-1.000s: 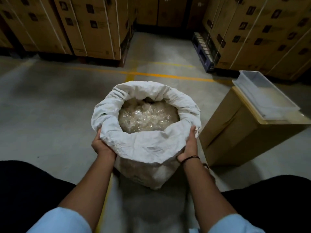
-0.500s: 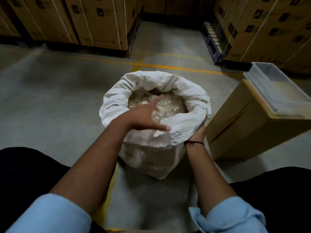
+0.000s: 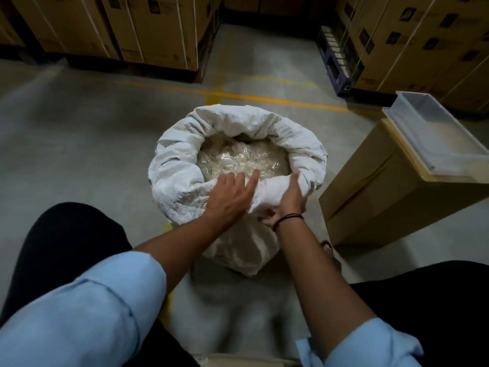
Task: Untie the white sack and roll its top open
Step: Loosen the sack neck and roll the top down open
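Nearest to me, both forearms extend from rolled light blue sleeves (image 3: 87,313), with my dark trouser legs (image 3: 66,234) at either side.

My left forearm runs diagonally up and to the right. My left hand (image 3: 232,198) is palm down on the near edge of the white sack (image 3: 180,168). Its fingers (image 3: 252,181) are straight and spread apart, clamped on nothing, the tips reaching past the rim over the contents.

My right forearm runs almost straight forward, with a black band (image 3: 288,218) at the wrist. My right hand (image 3: 289,201) grips the near-right part of the rolled rim. Its fingers (image 3: 295,181) are curled around a fold of the white fabric. The exact placement of the thumb cannot be determined.

The sack stands upright on the concrete floor (image 3: 79,144), between my knees and directly ahead. Its top is open and turned down into a thick roll all round the mouth. Inside lies a clear plastic bag (image 3: 243,162) of pale pieces.

Just right of the sack stands a cardboard box (image 3: 383,202), apart from it, carrying a grey plastic tray (image 3: 434,133) on top.

Beyond the sack a yellow line (image 3: 264,99) crosses the floor. Farther back, strapped stacks of cartons (image 3: 158,27) stand left and right, with a blue pallet (image 3: 336,62) under the right-hand stack.
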The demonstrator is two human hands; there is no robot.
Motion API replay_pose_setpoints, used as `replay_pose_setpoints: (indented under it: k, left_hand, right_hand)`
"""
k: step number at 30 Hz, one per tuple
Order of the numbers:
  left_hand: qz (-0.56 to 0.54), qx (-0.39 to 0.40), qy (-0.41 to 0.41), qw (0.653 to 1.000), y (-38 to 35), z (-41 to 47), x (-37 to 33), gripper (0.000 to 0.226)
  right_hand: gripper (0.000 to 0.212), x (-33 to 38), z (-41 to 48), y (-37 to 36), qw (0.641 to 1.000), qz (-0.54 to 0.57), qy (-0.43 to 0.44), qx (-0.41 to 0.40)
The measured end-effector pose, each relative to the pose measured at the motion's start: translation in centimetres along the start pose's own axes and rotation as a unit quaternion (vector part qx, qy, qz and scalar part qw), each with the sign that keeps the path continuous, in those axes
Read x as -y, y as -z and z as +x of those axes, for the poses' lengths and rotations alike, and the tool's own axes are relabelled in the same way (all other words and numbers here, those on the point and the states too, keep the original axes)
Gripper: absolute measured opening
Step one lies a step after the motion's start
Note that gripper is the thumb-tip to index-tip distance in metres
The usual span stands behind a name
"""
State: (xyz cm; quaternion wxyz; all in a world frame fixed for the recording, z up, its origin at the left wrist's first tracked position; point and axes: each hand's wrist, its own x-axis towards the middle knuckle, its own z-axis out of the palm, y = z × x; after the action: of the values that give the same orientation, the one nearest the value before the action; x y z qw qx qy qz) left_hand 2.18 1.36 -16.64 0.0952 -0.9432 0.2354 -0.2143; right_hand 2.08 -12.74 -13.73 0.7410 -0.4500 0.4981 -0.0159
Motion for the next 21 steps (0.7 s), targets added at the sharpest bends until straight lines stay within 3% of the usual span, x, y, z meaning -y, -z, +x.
replay_pose_setpoints:
  k: [2,3,6,9,12,14,15,16,17,19,20,21]
  left_hand:
    - [-0.021,0.065,0.001,0.998,1.1,-0.2,-1.1,0.074]
    - [-0.046,0.118,0.006,0.992,1.6,-0.2,-1.6,0.089]
    - [-0.181,0.243,-0.007,0.953,3.2,1.1,-1.1,0.123]
    - [-0.255,0.350,-0.005,0.901,4.3,4.0,2.4,0.128]
    - [-0.207,0.403,0.004,0.891,4.1,3.7,5.8,0.107]
    - [-0.166,0.376,0.006,0.912,3.1,1.8,6.4,0.081]
    - [-0.138,0.333,0.005,0.933,2.5,0.9,6.3,0.070]
    - [-0.116,0.279,0.002,0.953,1.9,0.2,5.9,0.059]
    - [-0.099,0.233,-0.005,0.968,1.5,-0.4,5.5,0.051]
    - [-0.081,0.167,-0.021,0.982,0.5,-1.4,4.7,0.046]
    - [-0.077,0.142,-0.027,0.987,0.1,-1.8,4.3,0.046]
    - [-0.073,0.118,-0.029,0.990,-0.2,-2.3,4.0,0.046]
  right_hand:
    - [0.128,-1.8,0.3,-0.9,0.994,-0.024,0.034,0.100]
    - [0.121,-2.5,1.7,-1.0,0.990,-0.059,0.060,0.108]
    - [0.074,-1.0,3.1,0.4,0.993,-0.036,0.022,0.109]
    - [0.038,0.6,1.2,2.1,0.985,0.059,0.000,0.163]
    - [0.037,0.3,0.4,2.3,0.974,0.111,-0.001,0.199]
    - [0.063,-0.4,-0.3,1.4,0.986,0.040,0.019,0.161]
    - [0.084,-0.6,-0.9,1.0,0.992,-0.050,0.060,0.096]
    - [0.101,-0.9,-1.2,0.8,0.972,-0.184,0.142,0.025]
    - [0.110,-1.3,-1.4,0.8,0.912,-0.320,0.252,-0.040]
    - [0.111,-1.7,-1.2,1.6,0.716,-0.485,0.488,-0.119]
    - [0.111,-1.5,-1.0,1.8,0.633,-0.527,0.557,-0.106]
    - [0.113,-1.3,-0.6,2.0,0.584,-0.563,0.582,-0.056]
